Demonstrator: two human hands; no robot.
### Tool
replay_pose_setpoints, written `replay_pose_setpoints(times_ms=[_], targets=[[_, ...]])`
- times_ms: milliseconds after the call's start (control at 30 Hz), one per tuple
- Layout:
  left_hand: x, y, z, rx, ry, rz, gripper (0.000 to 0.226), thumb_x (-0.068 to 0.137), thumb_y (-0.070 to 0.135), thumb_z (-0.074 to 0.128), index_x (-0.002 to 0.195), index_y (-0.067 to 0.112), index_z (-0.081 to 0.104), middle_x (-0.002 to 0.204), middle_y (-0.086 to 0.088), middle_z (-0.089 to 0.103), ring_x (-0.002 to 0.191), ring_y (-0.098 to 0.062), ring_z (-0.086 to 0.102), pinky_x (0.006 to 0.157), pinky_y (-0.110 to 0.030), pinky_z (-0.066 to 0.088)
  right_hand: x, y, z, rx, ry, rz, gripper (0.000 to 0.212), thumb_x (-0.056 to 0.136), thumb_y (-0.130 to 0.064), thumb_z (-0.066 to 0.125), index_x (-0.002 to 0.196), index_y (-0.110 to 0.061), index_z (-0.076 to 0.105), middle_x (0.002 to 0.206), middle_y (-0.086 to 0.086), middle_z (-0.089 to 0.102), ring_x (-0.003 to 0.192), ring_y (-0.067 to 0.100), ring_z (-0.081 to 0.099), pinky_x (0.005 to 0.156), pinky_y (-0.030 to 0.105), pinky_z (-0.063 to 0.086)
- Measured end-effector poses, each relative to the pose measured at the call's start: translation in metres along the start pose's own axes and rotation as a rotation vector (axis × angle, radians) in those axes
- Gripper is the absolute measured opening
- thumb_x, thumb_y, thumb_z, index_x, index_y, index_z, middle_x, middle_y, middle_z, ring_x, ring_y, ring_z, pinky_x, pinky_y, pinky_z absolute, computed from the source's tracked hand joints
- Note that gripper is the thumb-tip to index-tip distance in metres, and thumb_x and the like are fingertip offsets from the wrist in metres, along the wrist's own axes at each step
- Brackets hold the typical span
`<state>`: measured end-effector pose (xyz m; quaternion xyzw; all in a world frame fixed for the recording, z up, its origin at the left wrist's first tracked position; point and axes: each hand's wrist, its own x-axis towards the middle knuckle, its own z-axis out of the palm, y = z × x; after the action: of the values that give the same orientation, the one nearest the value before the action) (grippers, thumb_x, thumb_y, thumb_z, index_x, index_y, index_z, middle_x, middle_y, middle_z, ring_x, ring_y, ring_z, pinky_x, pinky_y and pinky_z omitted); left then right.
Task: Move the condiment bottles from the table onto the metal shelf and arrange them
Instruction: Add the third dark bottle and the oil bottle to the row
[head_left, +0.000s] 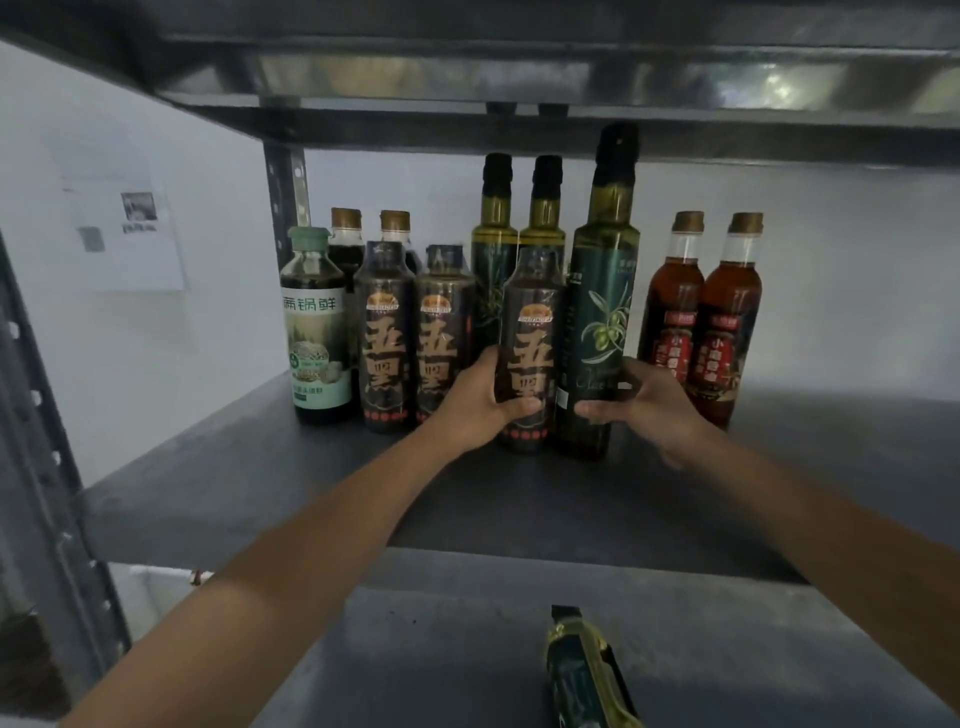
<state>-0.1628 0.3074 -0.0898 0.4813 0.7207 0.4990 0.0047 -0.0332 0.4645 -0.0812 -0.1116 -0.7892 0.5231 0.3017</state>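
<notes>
Setting: a grey metal shelf (249, 467) seen from the front, with another shelf board (519, 78) close overhead.
Left hand (480, 402): fingers and thumb curled round the lower body of a dark bottle with orange characters (527, 322), which stands upright on the shelf.
Right hand (647, 408): thumb across the front and fingers wrapped behind a tall olive oil bottle (600, 291), also upright, touching the dark bottle's right side.
Why held low: gripping near the base likely keeps each bottle steady while it is slid; the tall bottle's cap comes close under the upper board.
Position of the pair: slightly forward of the others, so probably being pushed back into line.
Matching neighbours: two identical dark bottles (387, 338) stand just left, two more olive oil bottles (496, 223) behind; like seems grouped with like.
Far left: a green-capped bottle (314, 322), with two brown-capped bottles (345, 234) behind it.
Far right: two red bottles (727, 322) side by side.
Left to move: one olive oil bottle (587, 670) waits on a lower grey surface near the viewer.
</notes>
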Motion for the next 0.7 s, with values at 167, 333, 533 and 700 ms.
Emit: replay_pose_setpoints(times_ms=[167,333,533,700], targets=[[-0.001,-0.001,-0.003,0.011,0.029,-0.017,0.059,0.085,0.010,0.068,0.135,0.008,0.037,0.128,-0.005,0.055,0.122,-0.017,0.051,0.103,-0.028,0.039,0.011,0.008,0.002,-0.023,-0.006,-0.008,0.061,0.068,-0.007,0.081,0.124,-0.013,0.057,0.110,-0.006,0.064,0.108,0.014,0.059,0.093,0.030,0.048],[-0.010,0.003,-0.002,0.185,0.072,-0.012,0.063,0.089,0.021,0.064,0.140,0.011,0.029,0.129,-0.006,0.057,0.119,-0.020,0.054,0.101,-0.033,0.043,0.011,0.013,0.000,-0.059,-0.008,-0.026,0.063,0.069,-0.017,0.082,0.127,-0.017,0.056,0.121,-0.003,0.063,0.112,0.011,0.057,0.095,0.027,0.046],[-0.022,0.006,0.004,0.678,0.082,-0.201,0.081,0.075,0.053,0.071,0.130,0.011,0.030,0.120,-0.011,0.060,0.106,-0.031,0.060,0.081,-0.042,0.052,0.007,0.018,0.000,-0.088,-0.114,0.035,0.061,0.071,-0.015,0.080,0.126,-0.014,0.055,0.116,-0.004,0.062,0.102,0.006,0.057,0.080,0.013,0.044],[-0.022,0.019,0.007,0.689,0.136,-0.274,0.072,0.075,0.048,0.074,0.124,0.010,0.036,0.117,-0.010,0.060,0.106,-0.030,0.060,0.077,-0.037,0.048,0.009,0.021,0.000,-0.110,-0.118,0.045,0.058,0.072,-0.013,0.079,0.125,-0.013,0.056,0.111,-0.005,0.062,0.092,0.000,0.056,0.071,0.008,0.040]])
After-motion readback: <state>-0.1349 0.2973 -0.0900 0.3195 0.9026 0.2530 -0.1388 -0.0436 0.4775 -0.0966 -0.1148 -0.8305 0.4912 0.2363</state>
